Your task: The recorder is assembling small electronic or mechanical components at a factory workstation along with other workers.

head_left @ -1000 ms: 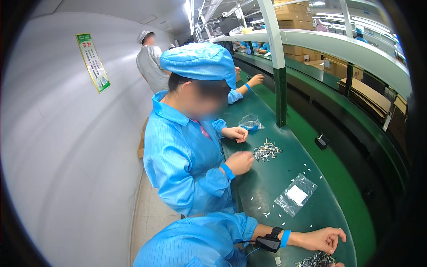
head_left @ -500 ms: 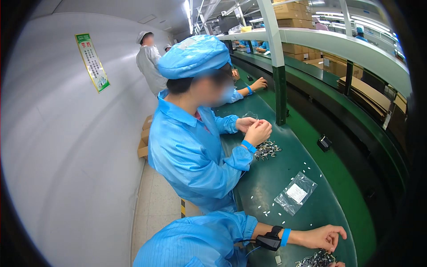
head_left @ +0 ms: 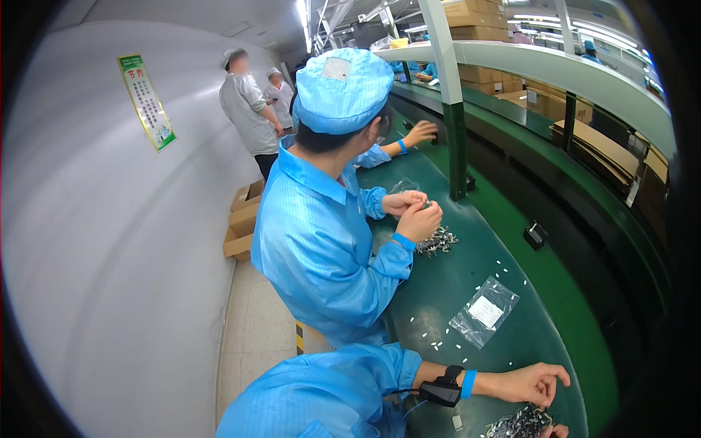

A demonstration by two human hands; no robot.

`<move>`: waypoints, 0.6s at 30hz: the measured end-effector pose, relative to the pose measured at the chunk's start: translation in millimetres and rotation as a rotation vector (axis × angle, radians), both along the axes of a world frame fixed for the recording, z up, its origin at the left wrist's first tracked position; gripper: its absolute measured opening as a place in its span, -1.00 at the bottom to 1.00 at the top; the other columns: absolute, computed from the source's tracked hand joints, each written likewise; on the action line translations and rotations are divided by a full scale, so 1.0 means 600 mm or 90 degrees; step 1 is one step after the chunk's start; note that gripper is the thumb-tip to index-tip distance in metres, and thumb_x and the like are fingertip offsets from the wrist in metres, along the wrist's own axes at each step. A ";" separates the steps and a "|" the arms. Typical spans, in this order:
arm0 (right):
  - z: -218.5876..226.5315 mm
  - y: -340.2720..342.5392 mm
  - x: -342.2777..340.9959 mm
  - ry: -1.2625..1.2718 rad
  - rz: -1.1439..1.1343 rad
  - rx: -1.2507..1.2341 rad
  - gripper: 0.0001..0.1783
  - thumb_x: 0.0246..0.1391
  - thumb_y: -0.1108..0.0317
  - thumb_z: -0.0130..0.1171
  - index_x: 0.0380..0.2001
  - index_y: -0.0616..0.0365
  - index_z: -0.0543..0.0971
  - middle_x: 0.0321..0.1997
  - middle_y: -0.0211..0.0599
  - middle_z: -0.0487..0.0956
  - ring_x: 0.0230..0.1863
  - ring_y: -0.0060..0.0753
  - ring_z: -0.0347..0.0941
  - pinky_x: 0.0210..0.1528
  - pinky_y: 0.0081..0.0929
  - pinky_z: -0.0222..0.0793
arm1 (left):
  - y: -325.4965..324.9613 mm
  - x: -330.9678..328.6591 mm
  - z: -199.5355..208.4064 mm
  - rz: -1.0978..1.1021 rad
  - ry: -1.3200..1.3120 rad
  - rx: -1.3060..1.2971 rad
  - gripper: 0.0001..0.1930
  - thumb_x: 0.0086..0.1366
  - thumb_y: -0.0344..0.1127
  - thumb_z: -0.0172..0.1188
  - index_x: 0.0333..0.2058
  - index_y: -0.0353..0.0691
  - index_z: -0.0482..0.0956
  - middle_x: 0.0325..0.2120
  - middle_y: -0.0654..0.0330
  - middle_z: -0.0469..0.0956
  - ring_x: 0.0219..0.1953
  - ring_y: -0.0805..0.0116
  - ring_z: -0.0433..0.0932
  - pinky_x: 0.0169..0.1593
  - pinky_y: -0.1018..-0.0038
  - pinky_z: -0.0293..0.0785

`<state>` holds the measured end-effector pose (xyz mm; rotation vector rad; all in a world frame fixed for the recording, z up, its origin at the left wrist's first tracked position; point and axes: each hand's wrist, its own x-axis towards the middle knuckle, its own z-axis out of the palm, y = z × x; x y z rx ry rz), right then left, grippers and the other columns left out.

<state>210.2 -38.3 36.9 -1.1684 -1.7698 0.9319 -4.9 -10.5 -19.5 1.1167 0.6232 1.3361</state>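
Observation:
My left hand (head_left: 537,383) hovers over the far side of a pile of small black and silver parts (head_left: 517,423) at the bottom right. Its thumb and some fingertips come together in a pinch, while the index finger bends outward; whatever may be between them is too small to make out. A blue band and a black strapped device (head_left: 440,392) are on that wrist. Of my right hand (head_left: 558,432), only fingertips show at the lower edge, beside the pile; the picture cuts off the rest. A small pale rectangular piece (head_left: 457,422) lies left of the pile.
A clear plastic bag with a white label (head_left: 485,312) lies on the green table (head_left: 409,292), with several small white pieces around it. A co-worker in blue (head_left: 321,219) handles parts by another pile (head_left: 437,241). A post (head_left: 454,146) and black conveyor (head_left: 569,241) run along the right.
The co-worker's head has turned away toward the far end. A farther person's hand has moved and blurs. My left hand stays nearly in place; slightly more of my right fingertips shows.

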 end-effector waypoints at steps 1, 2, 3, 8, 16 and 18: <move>0.000 0.000 -0.002 -0.006 0.003 0.006 -0.83 0.39 0.40 0.17 -0.23 0.29 0.46 -0.27 -0.28 0.43 -0.23 -0.35 0.32 -0.05 -0.39 0.35 | -0.001 -0.001 -0.004 0.001 0.000 -0.002 -0.49 0.19 -0.57 0.24 0.12 -0.37 0.34 -0.42 0.16 0.58 -0.37 0.52 0.59 -0.26 0.63 0.49; 0.001 0.001 -0.003 -0.012 0.003 0.015 -0.83 0.39 0.40 0.17 -0.23 0.29 0.46 -0.28 -0.29 0.43 -0.24 -0.36 0.32 -0.07 -0.39 0.35 | -0.001 -0.001 -0.003 0.002 0.000 -0.001 -0.49 0.19 -0.57 0.25 0.12 -0.37 0.34 -0.42 0.16 0.58 -0.37 0.52 0.59 -0.26 0.63 0.50; -0.001 0.001 -0.002 -0.014 0.005 0.023 -0.83 0.39 0.39 0.17 -0.23 0.29 0.46 -0.28 -0.29 0.43 -0.25 -0.36 0.32 -0.08 -0.40 0.36 | -0.002 -0.001 -0.003 0.003 -0.001 0.000 -0.49 0.19 -0.57 0.25 0.12 -0.37 0.34 -0.42 0.16 0.58 -0.36 0.52 0.59 -0.25 0.62 0.50; -0.006 0.000 0.001 -0.023 -0.006 -0.002 -0.83 0.39 0.39 0.18 -0.25 0.28 0.46 -0.29 -0.31 0.43 -0.26 -0.37 0.32 -0.11 -0.42 0.37 | -0.007 -0.001 0.002 -0.006 0.013 -0.003 -0.54 0.23 -0.55 0.25 0.10 -0.35 0.39 -0.40 0.19 0.57 -0.33 0.54 0.57 -0.23 0.59 0.50; -0.094 0.040 0.017 0.094 0.039 0.016 -0.95 0.34 0.54 0.02 -0.25 0.19 0.38 -0.26 -0.43 0.28 -0.29 -0.60 0.22 -0.22 -0.62 0.22 | -0.017 -0.022 0.010 -0.052 0.024 -0.017 -0.52 0.38 -0.51 0.23 0.24 -0.30 0.36 -0.26 0.25 0.58 -0.16 0.55 0.57 -0.03 0.55 0.54; -0.084 0.038 0.008 0.105 0.030 -0.018 -0.93 0.30 0.59 0.03 -0.27 0.21 0.37 -0.25 -0.37 0.33 -0.26 -0.57 0.28 -0.18 -0.61 0.27 | -0.020 -0.024 0.009 -0.044 0.053 -0.017 -0.50 0.39 -0.51 0.23 0.27 -0.29 0.35 -0.23 0.26 0.57 -0.15 0.56 0.55 -0.02 0.55 0.52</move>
